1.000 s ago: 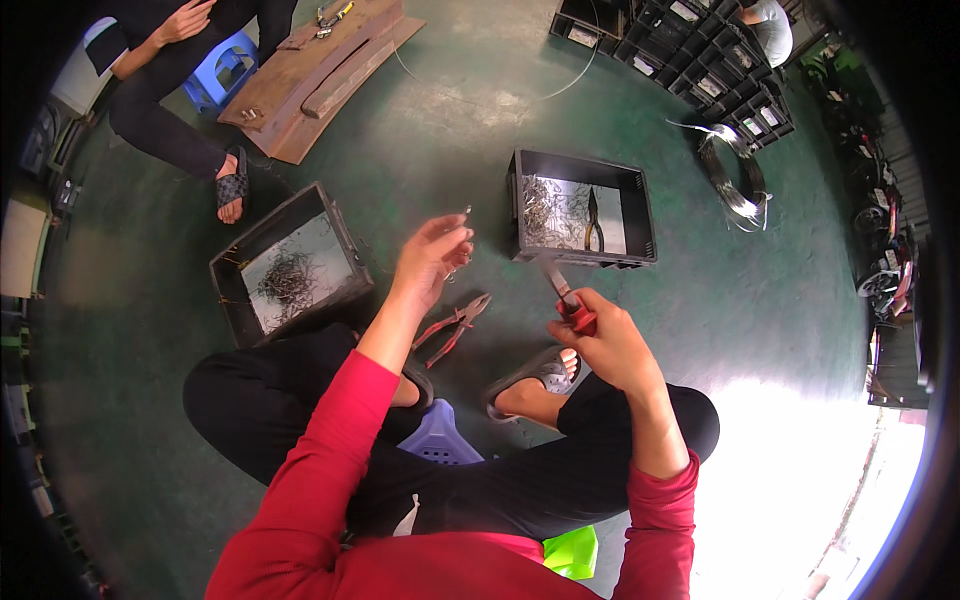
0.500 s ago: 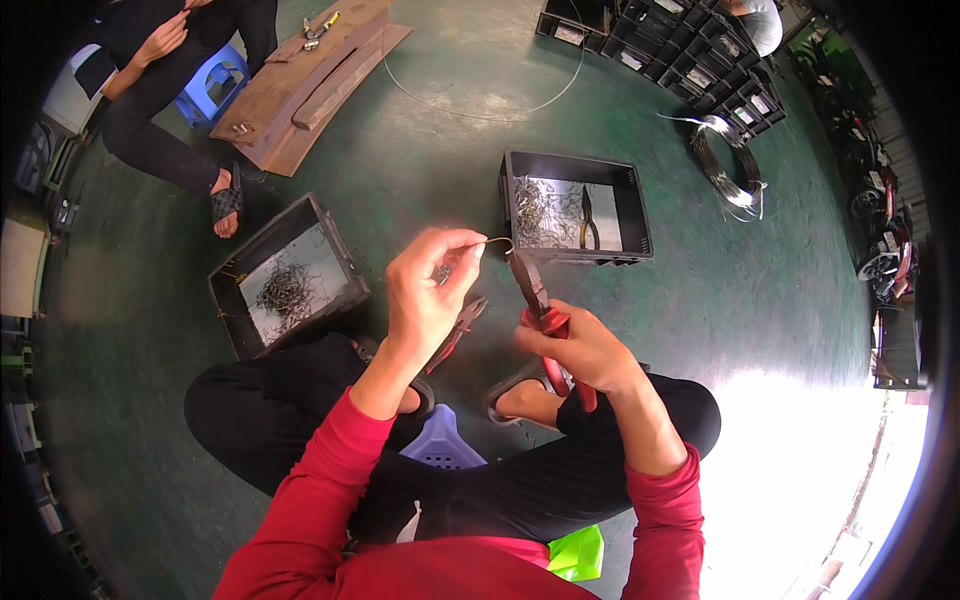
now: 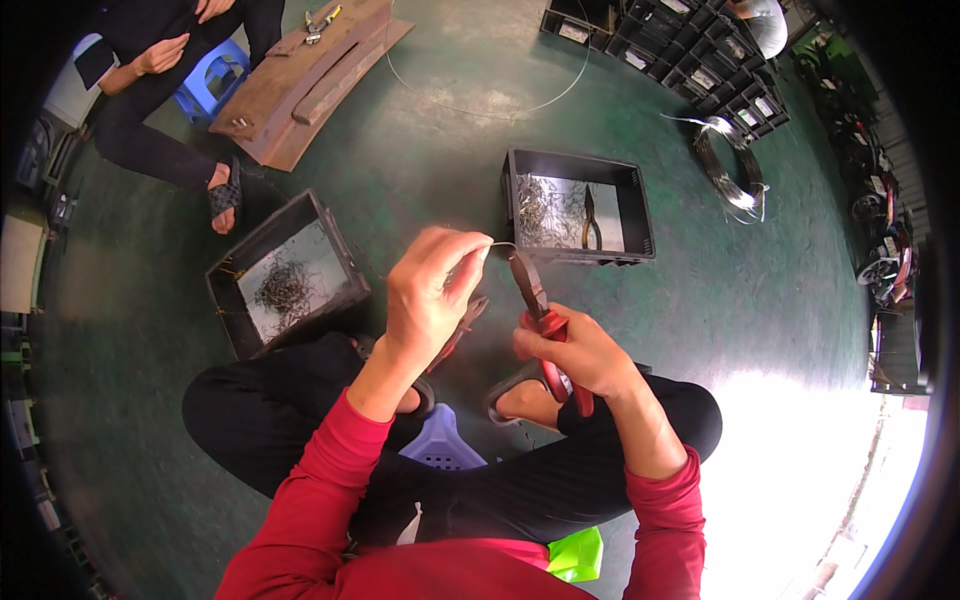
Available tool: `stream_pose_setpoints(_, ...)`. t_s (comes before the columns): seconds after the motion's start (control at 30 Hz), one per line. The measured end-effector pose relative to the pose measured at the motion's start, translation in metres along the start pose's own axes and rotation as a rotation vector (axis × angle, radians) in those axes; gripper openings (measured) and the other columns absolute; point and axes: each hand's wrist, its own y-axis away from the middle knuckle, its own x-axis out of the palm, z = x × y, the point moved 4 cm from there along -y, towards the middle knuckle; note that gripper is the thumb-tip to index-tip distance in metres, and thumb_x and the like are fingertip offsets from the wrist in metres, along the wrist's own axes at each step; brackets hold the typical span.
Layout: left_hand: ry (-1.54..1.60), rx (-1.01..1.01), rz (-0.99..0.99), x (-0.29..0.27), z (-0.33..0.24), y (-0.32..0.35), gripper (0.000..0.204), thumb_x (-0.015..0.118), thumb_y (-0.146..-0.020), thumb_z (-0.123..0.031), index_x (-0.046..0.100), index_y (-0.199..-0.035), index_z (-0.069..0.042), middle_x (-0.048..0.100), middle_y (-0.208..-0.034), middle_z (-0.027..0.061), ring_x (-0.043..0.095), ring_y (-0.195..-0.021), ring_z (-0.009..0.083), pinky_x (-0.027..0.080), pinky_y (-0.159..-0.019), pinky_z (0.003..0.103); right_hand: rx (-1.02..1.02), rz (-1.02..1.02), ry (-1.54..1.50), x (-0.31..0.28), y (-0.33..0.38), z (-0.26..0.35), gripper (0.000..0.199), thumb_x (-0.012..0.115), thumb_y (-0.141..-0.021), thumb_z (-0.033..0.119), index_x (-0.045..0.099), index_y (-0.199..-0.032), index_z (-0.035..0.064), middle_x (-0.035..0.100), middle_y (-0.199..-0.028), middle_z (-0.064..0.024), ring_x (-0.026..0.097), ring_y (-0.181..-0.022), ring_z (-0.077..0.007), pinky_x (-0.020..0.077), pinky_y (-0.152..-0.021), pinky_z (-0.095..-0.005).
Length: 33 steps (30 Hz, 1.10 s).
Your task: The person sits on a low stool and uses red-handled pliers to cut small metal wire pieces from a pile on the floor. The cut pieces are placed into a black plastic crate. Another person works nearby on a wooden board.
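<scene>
Left hand (image 3: 425,290): 1 wire (image 3: 504,244) is pinched by closed fingertips (image 3: 482,244).
Right hand (image 3: 588,350): red-handled pliers (image 3: 546,322) are gripped by curled fingers.
Box (image 3: 575,256): dark pliers (image 3: 589,217) are laid toward right edge.

Blue stool (image 3: 196,92), stacked black crates (image 3: 688,52), green floor (image 3: 770,310).

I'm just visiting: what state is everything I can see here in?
Left hand: pinching the wire
Wire: thin, curved, near the held pliers' tip; contact unclear
Right hand: closed around the held pliers
Held pliers: raised off the floor
Floor pliers: lying, partly hidden
Left bin: open-topped, holding metal pieces
Right bin: open-topped, holding metal pieces and pliers
Wire coil: wound, lying flat
Black crates: stacked
</scene>
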Motion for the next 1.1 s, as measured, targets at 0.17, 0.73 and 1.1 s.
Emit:
stream_pose_setpoints(0.17, 0.025, -0.012, -0.001, 0.002, 0.004, 0.001, 0.014, 0.068, -0.08, 0.006, 0.066, -0.092, -0.002, 0.065, -0.082, 0.0119, 0.064, -0.073, 0.0269, 0.05, -0.065, 0.032, 0.005, -0.021, 0.054, -0.002, -0.001, 0.0, 0.03, 0.065, -0.09, 0.03, 0.06, -0.096, 0.0016, 0.063, -0.079, -0.0026, 0.057, -0.075, -0.0106, 0.0461, -0.072, -0.0265)
stream_pose_setpoints(0.73, -0.886, -0.206, 0.801, 0.1, 0.213, 0.3, 0.079, 0.068, -0.081, -0.018, 0.026, -0.147, -0.01, 0.034, -0.143, 0.0206, 0.041, -0.124, 0.0396, 0.04, -0.091, 0.065, 0.005, -0.084, -0.755, 0.004, -0.021, -0.051, 0.021, 0.066, -0.091, 0.025, 0.054, -0.092, 0.0076, 0.052, -0.074, 0.0001, 0.053, -0.067, -0.0118, 0.0486, -0.064, -0.0307)
stream_pose_setpoints(1.1, -0.456, -0.819, 1.08, 0.09, 0.227, 0.261, 0.052, 0.074, -0.075, -0.029, 0.056, -0.115, -0.001, 0.062, -0.106, 0.0187, 0.061, -0.1, 0.0377, 0.051, -0.08, 0.048, 0.039, 0.056, -1.047, 0.011, -0.014, -0.042, 0.027, 0.063, -0.091, 0.032, 0.049, -0.094, 0.0088, 0.05, -0.076, -0.0028, 0.054, -0.069, -0.017, 0.0501, -0.067, -0.0359)
